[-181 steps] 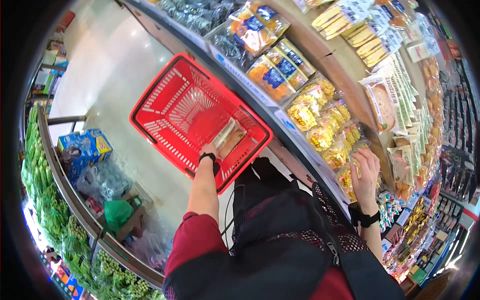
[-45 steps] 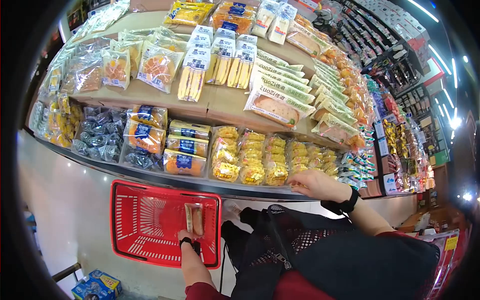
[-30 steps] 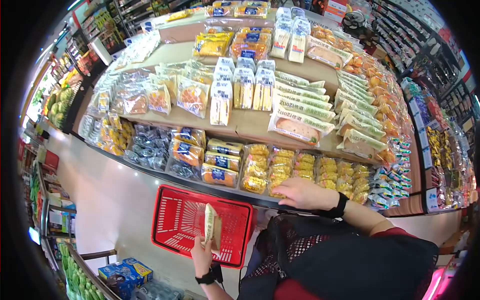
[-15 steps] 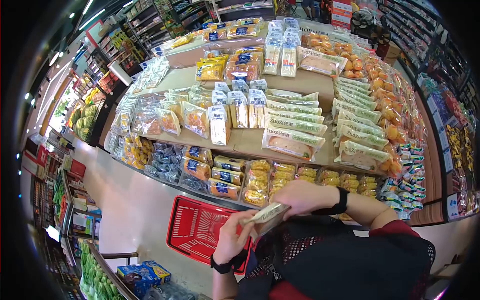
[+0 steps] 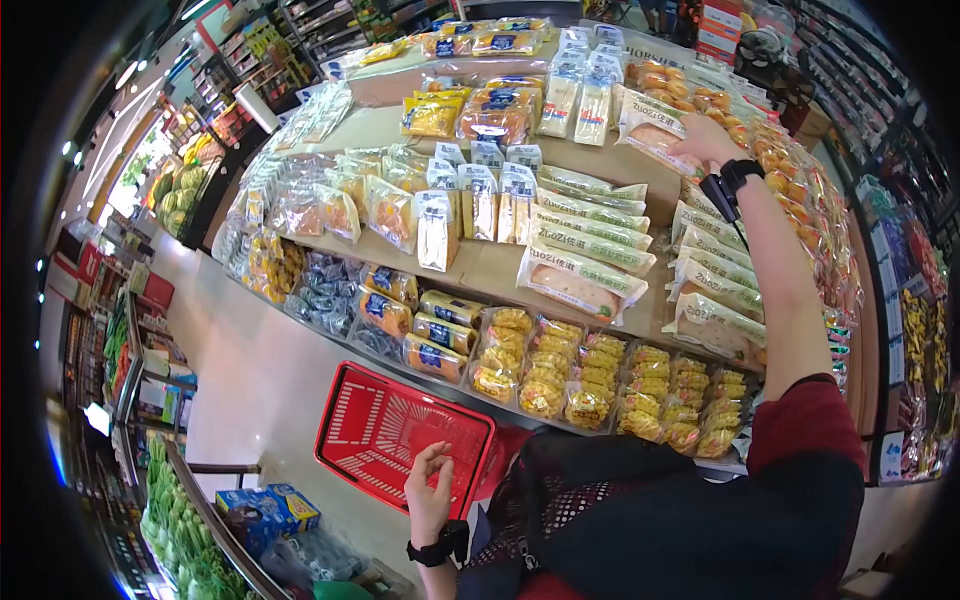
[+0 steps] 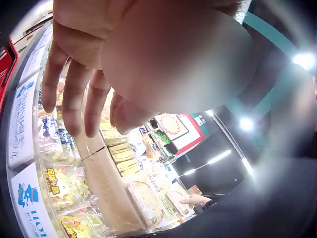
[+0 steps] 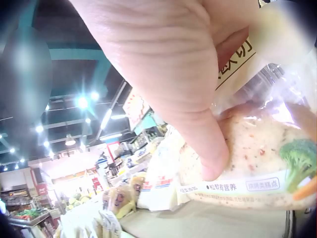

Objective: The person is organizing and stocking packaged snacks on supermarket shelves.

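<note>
My right hand (image 5: 708,143) reaches across to an upper tier of the display and grips a bagged loaf of sliced bread (image 5: 650,128). In the right wrist view its thumb lies across the clear front of the bread bag (image 7: 252,148), above a printed broccoli picture; the other fingers are mostly hidden behind the bag. My left hand (image 5: 430,490) hangs over the near side of the red shopping basket (image 5: 350,405), holding nothing. Its fingers are loosely bent in the left wrist view, where the left hand (image 6: 79,84) overlaps the shelf goods.
More bread bags (image 5: 575,280) stand in rows on the middle tier. Yellow packaged snacks (image 5: 540,370) fill the front trays, beside boxed cakes (image 5: 435,355). White-and-blue cake packs (image 5: 437,230) stand further left. A vegetable stand (image 5: 170,510) is at lower left.
The left hand lifted a bread bag out of the basket and both hands held it. Now the left hand is empty, and the right arm has stretched up to the upper tier, gripping a bread bag.
</note>
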A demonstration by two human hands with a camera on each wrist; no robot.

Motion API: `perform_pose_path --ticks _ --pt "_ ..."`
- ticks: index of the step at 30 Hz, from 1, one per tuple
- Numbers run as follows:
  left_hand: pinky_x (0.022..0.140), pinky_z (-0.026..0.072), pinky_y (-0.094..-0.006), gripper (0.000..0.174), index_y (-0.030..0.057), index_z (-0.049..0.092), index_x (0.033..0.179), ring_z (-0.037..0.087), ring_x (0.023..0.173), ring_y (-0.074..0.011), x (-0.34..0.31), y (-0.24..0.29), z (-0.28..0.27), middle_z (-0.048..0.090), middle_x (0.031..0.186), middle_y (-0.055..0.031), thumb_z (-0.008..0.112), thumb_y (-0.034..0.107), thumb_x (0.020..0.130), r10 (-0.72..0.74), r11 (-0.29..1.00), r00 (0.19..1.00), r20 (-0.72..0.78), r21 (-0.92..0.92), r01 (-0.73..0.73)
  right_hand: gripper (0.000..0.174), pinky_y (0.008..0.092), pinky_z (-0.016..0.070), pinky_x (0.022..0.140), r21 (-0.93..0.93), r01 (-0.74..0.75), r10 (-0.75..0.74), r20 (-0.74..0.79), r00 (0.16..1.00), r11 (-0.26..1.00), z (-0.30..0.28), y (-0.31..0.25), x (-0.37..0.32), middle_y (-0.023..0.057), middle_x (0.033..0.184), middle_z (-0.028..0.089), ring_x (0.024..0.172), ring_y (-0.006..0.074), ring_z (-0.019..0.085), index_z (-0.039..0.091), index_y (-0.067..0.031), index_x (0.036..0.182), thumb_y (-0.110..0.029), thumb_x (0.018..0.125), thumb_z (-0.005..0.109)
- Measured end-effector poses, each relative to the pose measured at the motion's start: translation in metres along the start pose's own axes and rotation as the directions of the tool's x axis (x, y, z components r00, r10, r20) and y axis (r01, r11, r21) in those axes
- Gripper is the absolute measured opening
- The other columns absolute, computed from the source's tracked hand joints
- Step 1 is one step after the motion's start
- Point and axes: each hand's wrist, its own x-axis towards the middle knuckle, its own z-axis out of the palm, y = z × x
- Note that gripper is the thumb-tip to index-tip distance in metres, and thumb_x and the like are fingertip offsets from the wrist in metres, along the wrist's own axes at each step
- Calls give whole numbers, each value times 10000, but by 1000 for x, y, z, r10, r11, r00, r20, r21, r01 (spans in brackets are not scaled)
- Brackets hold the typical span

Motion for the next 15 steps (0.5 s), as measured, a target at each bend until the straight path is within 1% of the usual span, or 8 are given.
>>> perform_pose_path --ticks 3,5,8,9,10,12,13,15 --pt "847 466 -266 278 -2 522 1172 608 937 -131 -12 -5 3 636 1088 -91 558 26 898 -49 999 999 -19 7 49 503 403 498 796 94 -100 89 117 989 991 11 -8 10 220 1013 642 925 346 631 613 34 1005 -316 665 737" --pt "850 465 -270 252 -3 544 1146 612 935 -135 -18 -7 3 642 1077 -85 558 26 897 -43 993 999 -25 105 45 510 416 512 748 90 -118 115 43 992 989 32 13 34 223 1022 636 897 349 640 578 32 1048 -288 683 731" --pt "807 480 -283 278 5 567 1150 626 894 -149 -26 -22 5 654 1030 -95 580 29 874 -58 995 997 -60 74 62 480 446 513 736 36 -11 15 -116 993 999 43 14 37 240 1026 627 881 372 638 546 11 1067 -260 714 727" --pt "811 482 -285 275 1 576 1141 629 893 -155 -29 -21 7 654 1033 -101 591 38 869 -159 987 985 -73 -13 158 478 453 507 755 -110 32 -49 -151 987 993 37 7 34 237 1016 630 900 374 632 546 -7 1088 -286 738 715" --pt "812 482 -287 269 1 582 1134 631 893 -157 -31 -27 7 654 1035 -100 597 47 869 -174 984 983 -63 23 175 476 459 501 775 -253 69 -119 -185 976 965 30 2 33 233 1006 634 919 377 627 546 -25 1108 -312 762 704" --pt "813 482 -288 265 1 588 1128 633 893 -159 -33 -33 7 654 1037 -99 602 57 869 -207 976 977 -52 58 210 484 426 496 771 -341 160 -281 -341 897 926 19 -6 23 196 948 656 903 347 634 545 -42 1162 -345 807 670" --pt "815 482 -290 261 0 590 1123 634 894 -160 -32 -33 9 655 1035 -100 605 64 870 -166 983 984 -58 65 169 484 426 496 771 -340 172 -286 -322 902 925 5 -19 9 196 948 656 903 347 634 545 -42 1162 -345 807 670" --pt "821 482 -296 267 -2 587 1124 636 904 -162 -31 -37 12 655 1038 -103 614 84 872 -127 989 990 -54 67 130 456 373 492 743 34 278 -260 -259 930 960 -22 -66 -38 158 919 669 860 287 642 559 -59 1181 -364 849 630"
